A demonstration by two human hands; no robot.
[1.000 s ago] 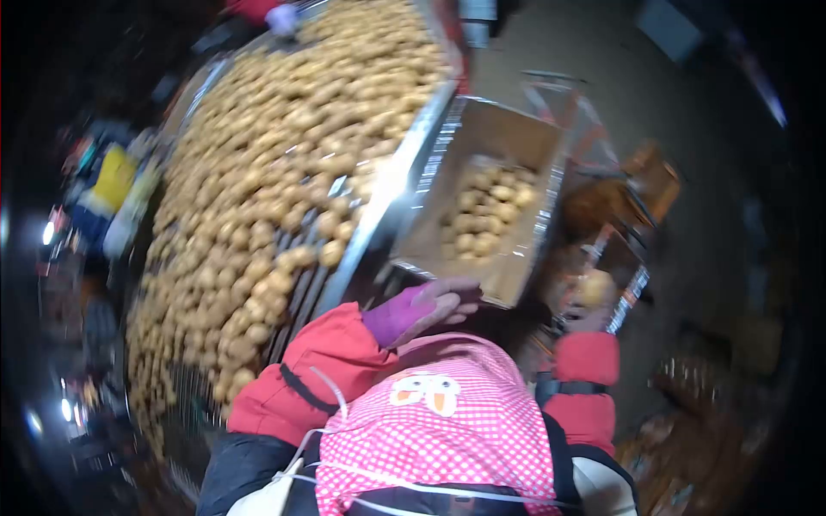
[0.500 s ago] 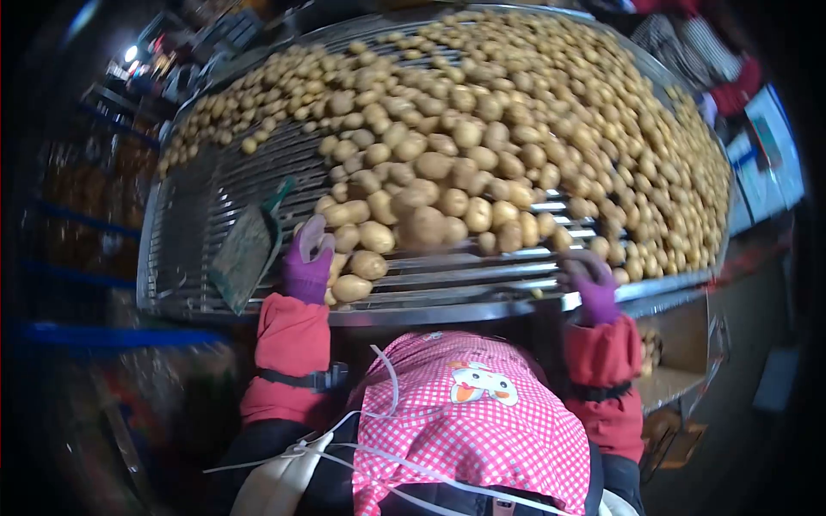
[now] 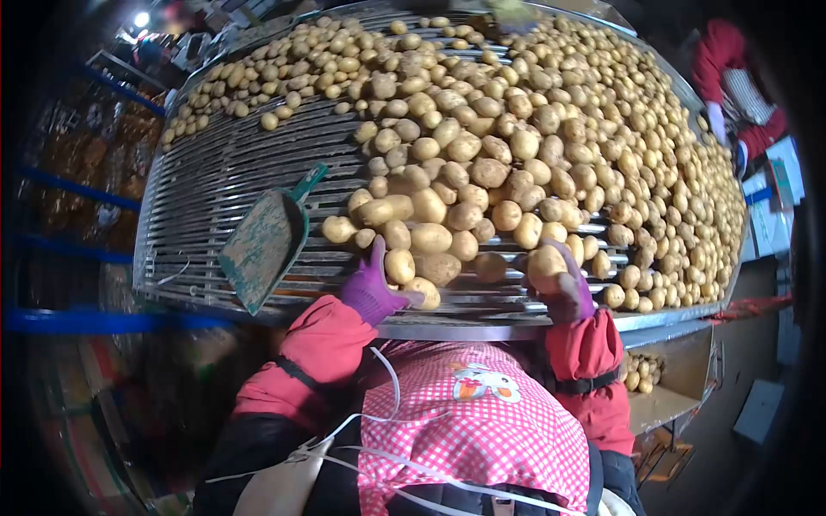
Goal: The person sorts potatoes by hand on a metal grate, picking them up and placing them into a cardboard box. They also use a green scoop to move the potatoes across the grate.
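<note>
My left hand (image 3: 376,288), in a purple glove, rests against the near potatoes with its fingers and thumb apart. A potato (image 3: 399,267) lies in the gap between them, touching the glove; I see no closed grip. Another potato (image 3: 422,293) is by the thumb tip. My right hand (image 3: 570,292) has its fingers and thumb curled around a potato (image 3: 544,268) close to the front edge. Both hands are over the slatted metal table (image 3: 249,163), where a large heap of potatoes (image 3: 516,138) spreads back and to the right.
A green dustpan (image 3: 267,241) lies on the slats left of my left hand. Past the heap at the right, another person's sleeve (image 3: 721,60) and gloved hand reach the table side. A box with potatoes (image 3: 641,371) stands below the front edge. Another glove (image 3: 514,13) blurs at the far edge.
My left hand has moved right, away from the dustpan, to the near potatoes. My right hand has shifted slightly left and now grips a potato. The near potatoes have moved rightward in view.
</note>
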